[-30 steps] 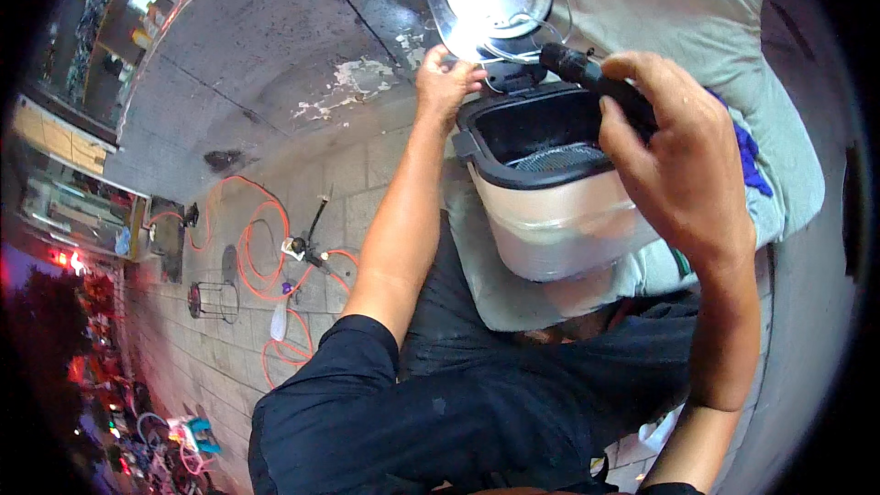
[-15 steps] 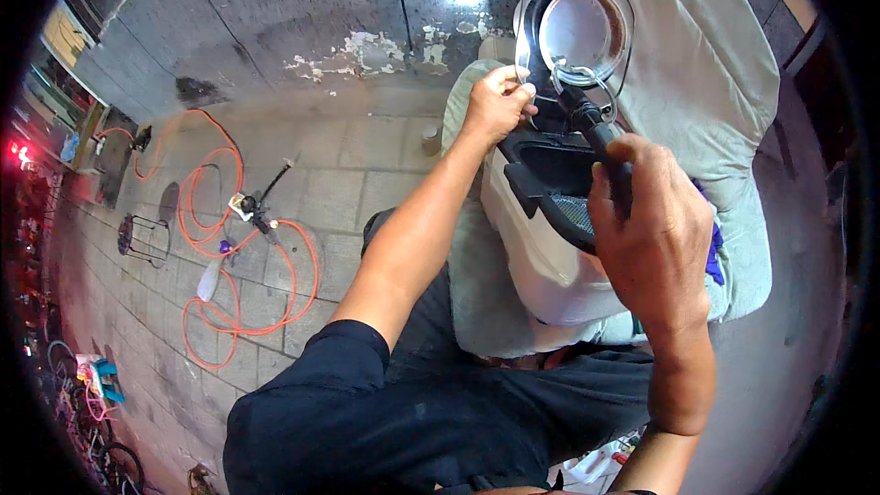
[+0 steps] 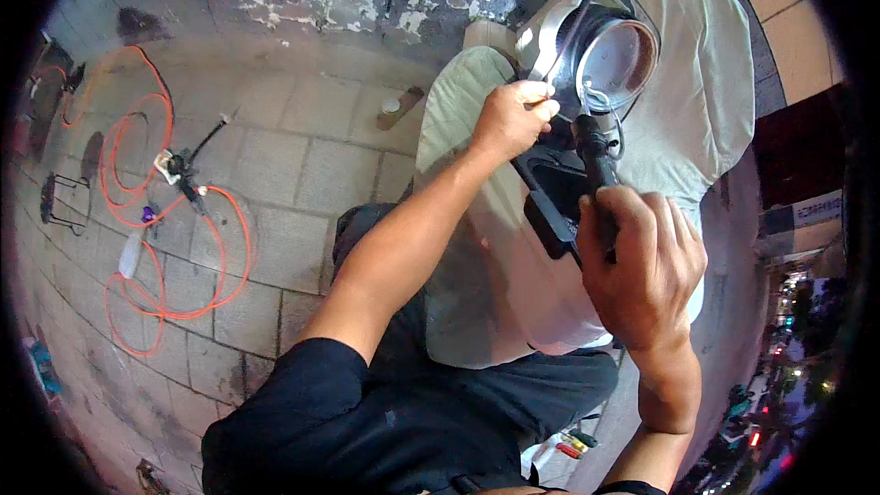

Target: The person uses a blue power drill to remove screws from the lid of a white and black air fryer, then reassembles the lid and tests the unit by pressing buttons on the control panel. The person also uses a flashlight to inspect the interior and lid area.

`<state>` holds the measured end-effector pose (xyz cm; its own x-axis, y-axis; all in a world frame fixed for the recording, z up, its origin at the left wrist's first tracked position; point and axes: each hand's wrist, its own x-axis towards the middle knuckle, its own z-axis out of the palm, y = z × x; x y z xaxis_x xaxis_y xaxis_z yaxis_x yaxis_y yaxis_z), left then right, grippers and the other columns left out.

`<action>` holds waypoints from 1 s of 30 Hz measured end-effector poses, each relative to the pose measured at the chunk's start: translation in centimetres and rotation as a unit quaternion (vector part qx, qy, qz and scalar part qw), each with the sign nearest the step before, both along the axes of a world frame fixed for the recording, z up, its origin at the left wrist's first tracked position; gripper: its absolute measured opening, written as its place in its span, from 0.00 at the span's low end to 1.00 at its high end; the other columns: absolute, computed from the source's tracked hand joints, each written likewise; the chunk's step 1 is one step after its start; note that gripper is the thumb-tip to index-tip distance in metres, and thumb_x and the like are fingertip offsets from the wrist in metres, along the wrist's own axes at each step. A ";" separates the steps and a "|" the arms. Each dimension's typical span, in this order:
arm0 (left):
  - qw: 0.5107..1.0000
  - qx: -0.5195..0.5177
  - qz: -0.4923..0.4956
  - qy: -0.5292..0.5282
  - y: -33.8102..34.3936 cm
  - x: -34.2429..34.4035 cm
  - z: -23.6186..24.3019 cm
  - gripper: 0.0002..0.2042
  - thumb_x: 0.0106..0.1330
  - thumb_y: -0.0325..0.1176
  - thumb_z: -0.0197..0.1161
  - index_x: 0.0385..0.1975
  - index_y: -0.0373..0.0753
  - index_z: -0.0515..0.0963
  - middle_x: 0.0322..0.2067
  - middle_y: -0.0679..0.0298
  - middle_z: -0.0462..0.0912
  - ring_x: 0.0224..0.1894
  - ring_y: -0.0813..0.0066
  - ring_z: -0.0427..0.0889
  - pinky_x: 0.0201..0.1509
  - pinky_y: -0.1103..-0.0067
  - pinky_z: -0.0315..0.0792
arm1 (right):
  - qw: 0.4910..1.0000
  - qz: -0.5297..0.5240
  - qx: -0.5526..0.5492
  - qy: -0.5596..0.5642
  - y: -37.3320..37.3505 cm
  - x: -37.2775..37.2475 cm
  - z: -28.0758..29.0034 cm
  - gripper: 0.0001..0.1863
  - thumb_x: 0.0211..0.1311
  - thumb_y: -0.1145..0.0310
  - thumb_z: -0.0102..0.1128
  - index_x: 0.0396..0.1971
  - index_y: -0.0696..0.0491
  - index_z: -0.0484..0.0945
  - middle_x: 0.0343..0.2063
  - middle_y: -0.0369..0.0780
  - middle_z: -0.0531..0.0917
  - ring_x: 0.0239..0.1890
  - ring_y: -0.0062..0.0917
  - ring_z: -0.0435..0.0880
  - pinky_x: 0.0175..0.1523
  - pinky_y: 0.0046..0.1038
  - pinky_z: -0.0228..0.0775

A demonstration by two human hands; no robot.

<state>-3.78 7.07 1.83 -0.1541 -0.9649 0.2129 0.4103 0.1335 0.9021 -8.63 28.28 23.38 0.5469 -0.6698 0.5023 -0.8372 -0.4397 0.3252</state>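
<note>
Black tool (image 3: 599,165) held by the right hand (image 3: 643,270), fingers wrapped; left hand (image 3: 513,121) pinches the lid (image 3: 619,62), which could tip onto the tool if that pinch slips.

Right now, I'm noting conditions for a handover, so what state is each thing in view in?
Left hand: pinching the lid's edge.
Right hand: closed around the black tool.
Black tool: gripped, upper end near the lid; on or off, cannot tell.
Lid: raised.
Pale container: open-topped.
Pale cover: draped, wrinkled.
Orange cord or hose: lying in loose loops.
Wall: surface flaking.
</note>
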 end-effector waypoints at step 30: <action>0.962 -0.131 0.112 -0.213 4.4 -0.4 3.2 0.11 0.78 0.36 0.63 0.54 0.40 0.84 0.42 0.54 0.92 0.40 0.51 0.93 0.43 0.59 0.86 | 0.991 -0.060 0.081 0.084 -8.4 4.1 0.6 0.17 0.54 0.74 0.81 0.41 0.50 0.81 0.22 0.38 0.75 0.21 0.35 0.76 0.30 0.37 0.66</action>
